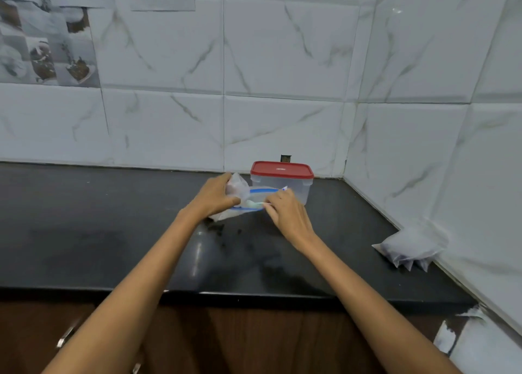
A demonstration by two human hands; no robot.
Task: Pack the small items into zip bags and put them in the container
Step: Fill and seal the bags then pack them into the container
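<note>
A clear zip bag (255, 197) with a blue zip strip lies on the black counter (113, 232), its mouth held open between my hands. My left hand (215, 197) grips a small clear packet (237, 188) over the bag's left end. My right hand (284, 212) pinches the bag's right rim. Just behind them stands a clear plastic container (285, 184) with a red lid (282, 169) closed on it. What the packet holds is too blurred to tell.
Another clear pouch with dark contents (411, 246) leans against the right wall on the counter. Tiled walls meet in the corner behind the container. The counter's front edge runs above brown cabinet doors (226, 339). Dark crumbs (217, 228) lie near my left wrist.
</note>
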